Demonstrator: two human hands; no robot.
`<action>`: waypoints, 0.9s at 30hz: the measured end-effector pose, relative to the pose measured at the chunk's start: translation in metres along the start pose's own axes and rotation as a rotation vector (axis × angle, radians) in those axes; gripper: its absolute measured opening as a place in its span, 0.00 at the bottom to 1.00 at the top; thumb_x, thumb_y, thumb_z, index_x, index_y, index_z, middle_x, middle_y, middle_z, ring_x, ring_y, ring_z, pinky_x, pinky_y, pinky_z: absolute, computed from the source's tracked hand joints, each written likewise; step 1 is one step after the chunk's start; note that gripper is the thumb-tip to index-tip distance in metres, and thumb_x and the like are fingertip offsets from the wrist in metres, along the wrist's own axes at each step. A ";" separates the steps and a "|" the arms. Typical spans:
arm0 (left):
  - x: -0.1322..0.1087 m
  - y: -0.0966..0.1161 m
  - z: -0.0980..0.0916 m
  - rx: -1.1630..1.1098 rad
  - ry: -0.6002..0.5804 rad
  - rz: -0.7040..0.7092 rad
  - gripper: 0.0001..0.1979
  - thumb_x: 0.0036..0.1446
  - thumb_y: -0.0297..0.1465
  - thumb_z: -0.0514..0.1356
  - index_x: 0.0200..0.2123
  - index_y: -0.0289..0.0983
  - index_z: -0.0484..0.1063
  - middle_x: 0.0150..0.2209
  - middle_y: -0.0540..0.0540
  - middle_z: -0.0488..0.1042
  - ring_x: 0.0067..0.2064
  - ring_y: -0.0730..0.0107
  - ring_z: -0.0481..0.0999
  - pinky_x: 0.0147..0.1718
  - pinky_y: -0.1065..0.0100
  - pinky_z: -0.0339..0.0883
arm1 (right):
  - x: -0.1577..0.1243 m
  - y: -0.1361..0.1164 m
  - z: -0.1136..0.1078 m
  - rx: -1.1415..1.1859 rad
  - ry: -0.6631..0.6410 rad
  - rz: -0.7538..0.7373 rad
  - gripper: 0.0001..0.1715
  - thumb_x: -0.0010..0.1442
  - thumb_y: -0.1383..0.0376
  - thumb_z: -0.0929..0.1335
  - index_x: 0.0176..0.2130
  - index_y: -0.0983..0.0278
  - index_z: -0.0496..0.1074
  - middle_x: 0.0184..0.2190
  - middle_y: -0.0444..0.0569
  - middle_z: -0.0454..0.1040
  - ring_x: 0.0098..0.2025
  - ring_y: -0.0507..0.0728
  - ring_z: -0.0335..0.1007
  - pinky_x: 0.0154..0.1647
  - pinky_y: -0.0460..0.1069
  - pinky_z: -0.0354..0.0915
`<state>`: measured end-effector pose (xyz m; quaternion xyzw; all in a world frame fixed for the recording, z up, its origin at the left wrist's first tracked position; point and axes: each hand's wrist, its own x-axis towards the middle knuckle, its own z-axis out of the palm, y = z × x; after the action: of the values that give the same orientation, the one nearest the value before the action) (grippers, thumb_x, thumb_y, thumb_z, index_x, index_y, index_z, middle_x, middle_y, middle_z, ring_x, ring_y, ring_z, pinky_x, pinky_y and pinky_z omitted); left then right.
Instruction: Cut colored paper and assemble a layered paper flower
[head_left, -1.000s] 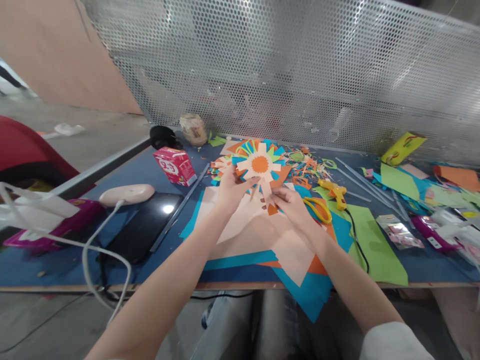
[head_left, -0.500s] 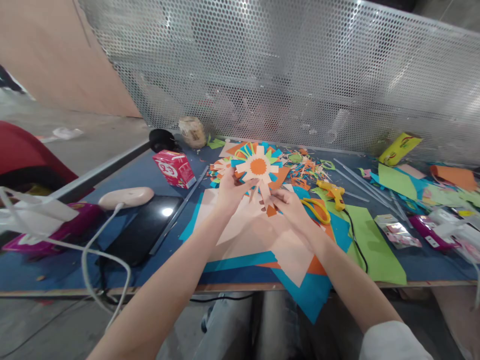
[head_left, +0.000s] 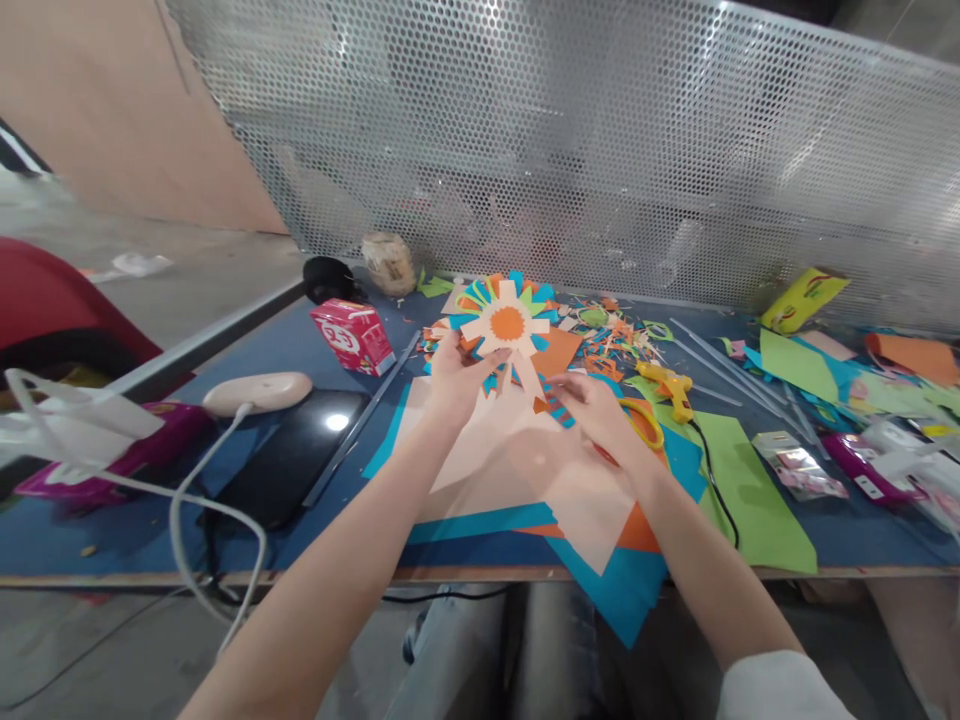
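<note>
My left hand (head_left: pixel 456 378) pinches a layered paper flower (head_left: pixel 529 326) by its lower left edge. The flower has an orange centre, pale peach petals, and blue, green and orange petals behind. Pale strips hang from its lower side. My right hand (head_left: pixel 594 408) is just right of those strips, thumb and fingers drawn together. Blue fringed paper (head_left: pixel 559 408) shows at its fingertips; whether they grip it is unclear. Beneath both hands lie stacked peach sheets (head_left: pixel 487 465) and blue sheets (head_left: pixel 469 525). A yellow loop handle (head_left: pixel 646 425) shows beside my right wrist.
A yellow glue gun (head_left: pixel 671 390) with a black cord lies at right, near green paper (head_left: pixel 750 500) and clear sticks (head_left: pixel 739 365). Paper scraps (head_left: pixel 615 340) lie behind. At left are a phone (head_left: pixel 289 460), a red-pink box (head_left: pixel 352 337) and white cables (head_left: pixel 176 520). Perforated metal (head_left: pixel 562 130) stands behind.
The flower has moved slightly up and left with my left hand. My right hand has shifted right, away from the hanging strips, and blue fringed paper now shows at its fingertips.
</note>
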<state>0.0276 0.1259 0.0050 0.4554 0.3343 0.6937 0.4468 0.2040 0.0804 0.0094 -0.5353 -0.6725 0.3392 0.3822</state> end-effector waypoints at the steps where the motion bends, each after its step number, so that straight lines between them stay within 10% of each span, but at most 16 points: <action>1: 0.001 0.001 0.000 -0.004 0.004 0.006 0.25 0.33 0.29 0.69 0.37 0.37 0.65 0.43 0.42 0.74 0.44 0.60 0.75 0.43 0.60 0.71 | 0.000 0.000 -0.007 -0.147 0.042 0.005 0.11 0.54 0.69 0.64 0.39 0.64 0.72 0.36 0.52 0.76 0.37 0.56 0.73 0.39 0.50 0.66; 5: 0.003 0.006 -0.002 0.000 0.017 0.049 0.24 0.34 0.29 0.69 0.38 0.37 0.66 0.42 0.43 0.75 0.46 0.59 0.74 0.43 0.60 0.71 | 0.000 0.001 -0.033 -0.745 0.181 0.114 0.12 0.58 0.65 0.61 0.41 0.64 0.70 0.38 0.56 0.76 0.42 0.61 0.72 0.39 0.52 0.63; 10: 0.005 0.011 -0.002 -0.080 0.071 0.054 0.26 0.31 0.30 0.70 0.37 0.37 0.66 0.41 0.43 0.75 0.43 0.61 0.76 0.42 0.61 0.71 | -0.009 -0.004 -0.040 -1.061 -0.093 0.400 0.22 0.57 0.55 0.63 0.41 0.72 0.69 0.40 0.65 0.73 0.44 0.66 0.70 0.39 0.53 0.63; 16: 0.006 0.016 -0.001 -0.178 0.108 0.053 0.26 0.29 0.29 0.70 0.35 0.37 0.65 0.40 0.45 0.76 0.43 0.62 0.76 0.43 0.61 0.70 | -0.016 -0.006 -0.035 -1.124 -0.049 0.463 0.31 0.56 0.59 0.64 0.52 0.79 0.58 0.49 0.71 0.64 0.50 0.67 0.66 0.45 0.53 0.61; 21: 0.005 0.014 0.000 -0.163 0.105 0.018 0.27 0.28 0.28 0.70 0.35 0.37 0.65 0.41 0.44 0.76 0.42 0.62 0.76 0.43 0.61 0.71 | -0.011 0.000 -0.043 -1.065 -0.208 0.492 0.24 0.57 0.58 0.63 0.47 0.74 0.65 0.45 0.66 0.70 0.48 0.66 0.68 0.41 0.52 0.63; 27: 0.001 0.012 0.002 -0.146 0.010 -0.042 0.26 0.30 0.27 0.70 0.37 0.38 0.66 0.42 0.44 0.75 0.41 0.62 0.76 0.38 0.64 0.71 | -0.008 0.001 -0.055 -1.024 -0.091 0.521 0.24 0.59 0.55 0.61 0.45 0.72 0.69 0.43 0.64 0.72 0.46 0.66 0.70 0.41 0.53 0.63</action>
<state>0.0255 0.1221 0.0160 0.4109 0.2946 0.7089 0.4918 0.2542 0.0754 0.0336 -0.7848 -0.6129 0.0762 -0.0510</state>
